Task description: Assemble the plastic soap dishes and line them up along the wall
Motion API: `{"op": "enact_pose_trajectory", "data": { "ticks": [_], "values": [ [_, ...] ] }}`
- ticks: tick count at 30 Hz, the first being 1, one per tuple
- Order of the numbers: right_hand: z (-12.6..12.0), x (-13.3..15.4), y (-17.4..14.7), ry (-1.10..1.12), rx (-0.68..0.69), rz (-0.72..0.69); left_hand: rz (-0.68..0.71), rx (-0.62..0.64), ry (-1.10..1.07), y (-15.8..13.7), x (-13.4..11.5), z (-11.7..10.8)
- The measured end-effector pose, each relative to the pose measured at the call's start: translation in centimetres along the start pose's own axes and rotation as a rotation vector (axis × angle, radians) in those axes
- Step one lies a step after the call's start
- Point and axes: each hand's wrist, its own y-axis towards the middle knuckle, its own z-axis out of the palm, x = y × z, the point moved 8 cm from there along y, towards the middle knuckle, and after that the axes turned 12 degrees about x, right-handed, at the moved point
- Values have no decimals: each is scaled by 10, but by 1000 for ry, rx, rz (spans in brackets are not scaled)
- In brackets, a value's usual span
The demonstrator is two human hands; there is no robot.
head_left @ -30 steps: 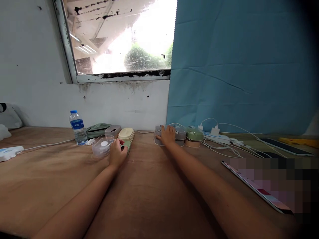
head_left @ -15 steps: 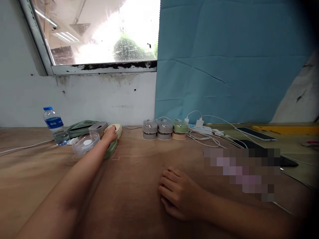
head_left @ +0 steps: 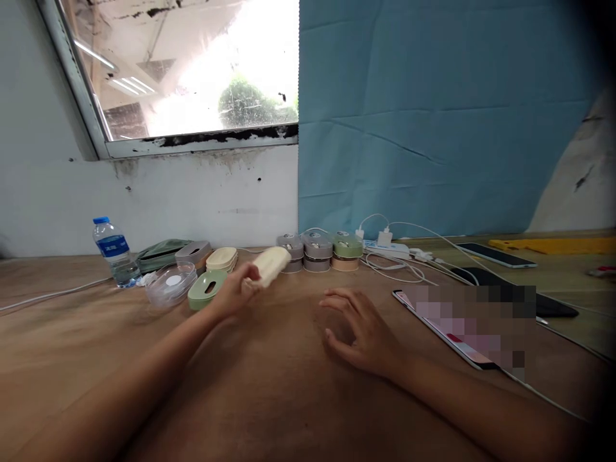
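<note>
My left hand (head_left: 238, 285) is closed on one end of a cream oval plastic tray (head_left: 272, 263), lifted off the table and tilted. Behind my left wrist lies a green oval piece with a slot (head_left: 208, 290). Near it sit a small stack of cream oval pieces (head_left: 222, 258), a grey oval piece (head_left: 193, 252) and clear round plastic covers (head_left: 169, 283). My right hand (head_left: 362, 327) hovers low over the table with its fingers apart and curved, holding nothing.
Stacked oval boxes (head_left: 317, 251) in grey and green stand by the wall. A water bottle (head_left: 115, 251) and green pouch (head_left: 162, 252) are at the left. On the right are a power strip (head_left: 392, 248) with white cables, a phone (head_left: 495, 255) and a partly blurred lit device (head_left: 447, 333).
My left hand has taken a cream tray from the stack and brought it right and nearer. My right hand has shifted slightly away from me and its fingers have spread.
</note>
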Motion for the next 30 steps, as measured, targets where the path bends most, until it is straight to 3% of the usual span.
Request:
{"op": "enact_pose_trajectory", "data": {
  "ticks": [2,5,7,9,11,13,16,18,20,22,25,30],
  "values": [
    [-1,3,-1,-21,10,-24,100,230,-73,-18,-30,25],
    [8,10,0,12,149,-69,211,531,-124,-45,-61,51],
    [17,13,-1,74,280,-86,238,641,-126,-55,-71,58],
    [26,14,-2,141,385,-76,251,671,-113,-58,-73,57],
    [31,12,-3,192,440,-50,248,611,-69,-54,-65,50],
    [33,9,-4,217,456,-25,178,439,35,-44,-44,34],
    [36,7,-3,229,463,-7,-64,90,294,-35,7,-1],
    [37,5,-3,240,463,1,-245,-37,478,-37,40,-18],
    [38,4,-3,260,462,11,-414,-41,577,-43,67,-26],
    [39,3,-4,286,464,21,-516,31,563,-48,82,-25],
    [37,0,-4,324,442,29,-472,89,492,-49,74,-19],
    [26,-7,-2,342,294,29,-109,-39,298,-45,9,-4]
  ]
}}
